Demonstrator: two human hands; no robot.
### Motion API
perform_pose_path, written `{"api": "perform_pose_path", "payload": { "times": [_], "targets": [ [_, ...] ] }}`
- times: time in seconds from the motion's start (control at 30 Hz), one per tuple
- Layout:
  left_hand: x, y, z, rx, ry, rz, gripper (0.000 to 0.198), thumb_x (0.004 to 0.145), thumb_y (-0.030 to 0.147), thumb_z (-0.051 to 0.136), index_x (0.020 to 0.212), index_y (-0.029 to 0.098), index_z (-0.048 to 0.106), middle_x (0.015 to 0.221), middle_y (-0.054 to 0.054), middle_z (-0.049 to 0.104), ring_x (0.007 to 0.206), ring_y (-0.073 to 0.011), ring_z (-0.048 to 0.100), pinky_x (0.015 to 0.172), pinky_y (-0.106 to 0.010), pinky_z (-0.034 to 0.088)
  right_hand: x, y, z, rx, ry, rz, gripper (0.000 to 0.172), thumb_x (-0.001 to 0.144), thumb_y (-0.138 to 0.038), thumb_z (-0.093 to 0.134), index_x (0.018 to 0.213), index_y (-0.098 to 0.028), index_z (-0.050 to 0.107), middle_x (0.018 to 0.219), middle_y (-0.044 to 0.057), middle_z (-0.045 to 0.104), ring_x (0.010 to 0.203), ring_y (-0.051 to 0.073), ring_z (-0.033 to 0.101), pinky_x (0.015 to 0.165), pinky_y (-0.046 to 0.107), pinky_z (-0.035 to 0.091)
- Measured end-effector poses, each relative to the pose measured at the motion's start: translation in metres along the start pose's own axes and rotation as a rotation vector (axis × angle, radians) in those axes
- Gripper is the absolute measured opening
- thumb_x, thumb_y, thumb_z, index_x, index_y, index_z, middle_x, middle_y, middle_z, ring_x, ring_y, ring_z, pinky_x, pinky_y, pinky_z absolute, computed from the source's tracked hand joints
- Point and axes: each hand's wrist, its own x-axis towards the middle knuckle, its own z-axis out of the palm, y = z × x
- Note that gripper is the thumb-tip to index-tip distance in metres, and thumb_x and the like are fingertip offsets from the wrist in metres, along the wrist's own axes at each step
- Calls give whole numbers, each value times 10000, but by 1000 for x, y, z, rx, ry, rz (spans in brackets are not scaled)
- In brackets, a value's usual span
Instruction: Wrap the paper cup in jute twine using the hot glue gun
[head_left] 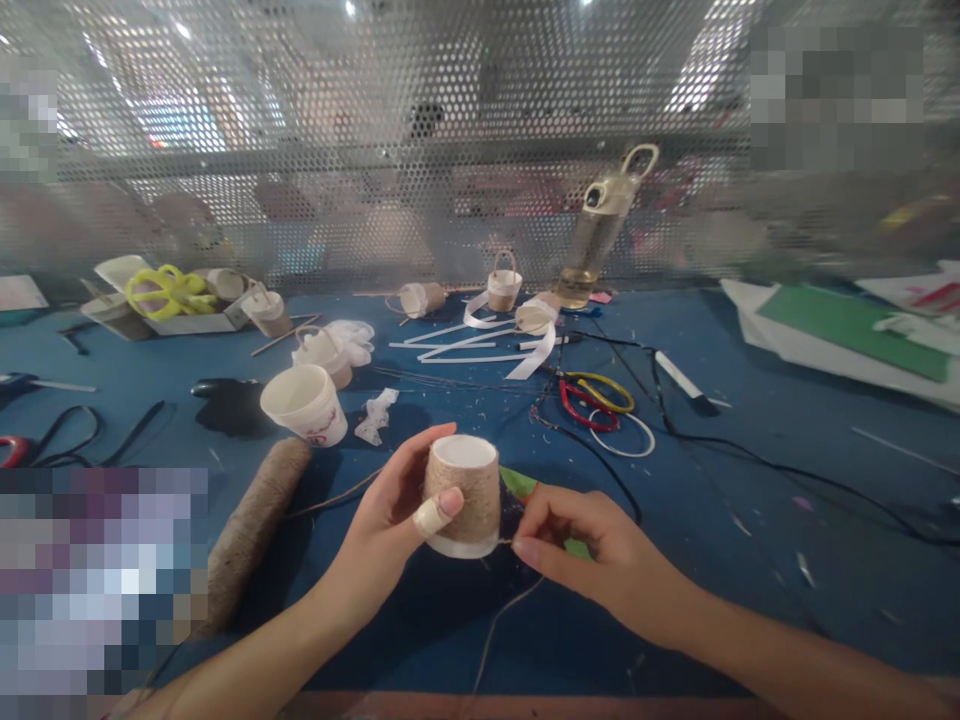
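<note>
My left hand (405,495) is closed around a small paper cup (469,505) wound with brown twine, its thumb wrapped in a pale bandage or tape. White shows at the cup's upper opening and in a band along its bottom. At the cup's lower right, my right hand (577,535) pinches a strand of twine (506,541) between thumb and fingers. A loose length of twine hangs below that hand. Behind the right fingers lies something green (517,483), partly hidden. To the left, a thick roll of twine (255,530) rests on the table, with a strand running toward my left hand.
A white paper cup (304,400) leans near the twine roll. Farther back are small twine-covered baskets (504,288), white sticks (457,345), yellow-handled scissors (169,292) and a water bottle (600,235). Black cables (720,440) cross the right side. A perforated metal screen (450,150) stands behind.
</note>
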Motion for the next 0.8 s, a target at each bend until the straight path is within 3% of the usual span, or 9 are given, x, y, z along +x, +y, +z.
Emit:
{"api": "perform_pose_path", "payload": {
  "times": [0.8],
  "targets": [
    [-1, 0, 0, -26, -52, -51, 432, 846, 350, 777, 1269, 368, 689, 1264, 0, 701, 1183, -218, 598, 984, -289, 460, -2, -2, 0, -72, 11, -31, 222, 922, -316, 631, 740, -195, 591, 587, -65, 491, 537, 92, 427, 522, 247, 319]
  ]
}}
